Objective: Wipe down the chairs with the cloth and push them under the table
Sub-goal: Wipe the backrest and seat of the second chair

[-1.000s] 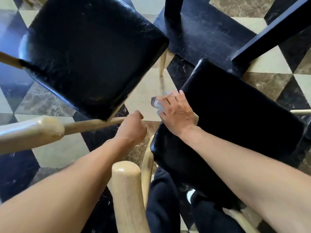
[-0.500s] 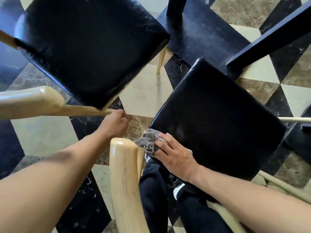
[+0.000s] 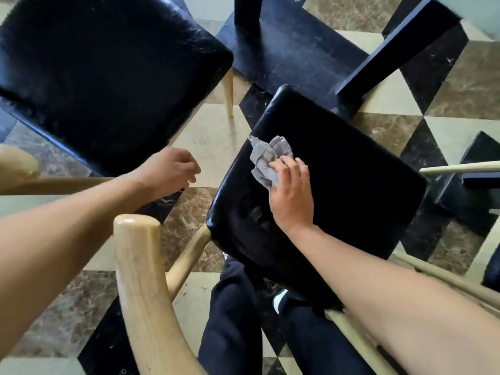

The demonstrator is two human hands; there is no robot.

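Two chairs with black leather seats and pale wooden frames stand below me. On the near chair's seat (image 3: 346, 185), my right hand (image 3: 292, 196) presses a crumpled grey cloth (image 3: 266, 161) against the seat's left edge, fingers laid over it. The cloth sticks out ahead of the fingers. My left hand (image 3: 169, 170) hovers between the two chairs with loosely curled fingers and holds nothing. The second chair's seat (image 3: 108, 77) fills the upper left. The near chair's curved wooden backrest (image 3: 140, 280) rises at the bottom centre.
Dark table legs (image 3: 392, 52) and a dark base plate (image 3: 295, 47) stand at the top, beyond the chairs. The floor is chequered marble in cream, brown and black. My dark trousers and a shoe (image 3: 278, 299) show beneath the near seat. A wooden rail (image 3: 460, 167) juts in from the right.
My left hand has let go of the left chair's wooden rail and now hangs free. My right hand has slid the cloth forward along the near seat's left edge.
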